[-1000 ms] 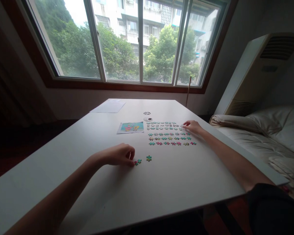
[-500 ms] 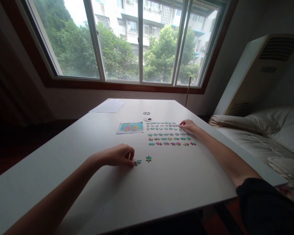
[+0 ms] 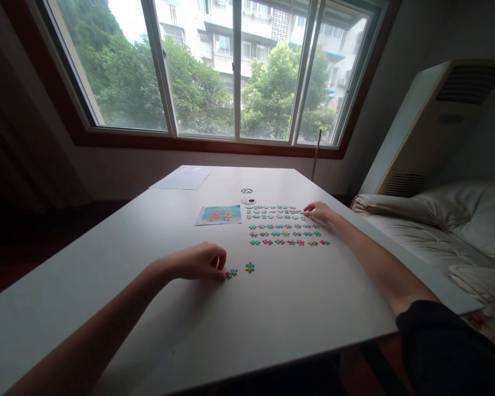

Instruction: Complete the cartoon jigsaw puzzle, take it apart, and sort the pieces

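My left hand (image 3: 200, 261) rests low over the white table, its thumb and fingers pinched at the edge of two small joined jigsaw puzzle pieces (image 3: 233, 272), one reddish and one teal. A single green and yellow jigsaw puzzle piece (image 3: 249, 267) lies just to their right. Farther off, my right hand (image 3: 320, 212) reaches to the right end of the upper rows of loose jigsaw puzzle pieces (image 3: 280, 234). Its fingertips are closed on a small piece there, mostly hidden by the fingers.
A picture sheet (image 3: 218, 215) with a colourful cartoon lies left of the rows on the white table (image 3: 148, 313). Behind the rows are two round marks or discs (image 3: 248, 201). Plain paper (image 3: 180, 179) lies at the far left edge. A cream sofa (image 3: 457, 220) stands right.
My right hand has shifted very slightly to the right at the end of the row. My left hand and the pieces by it look the same.
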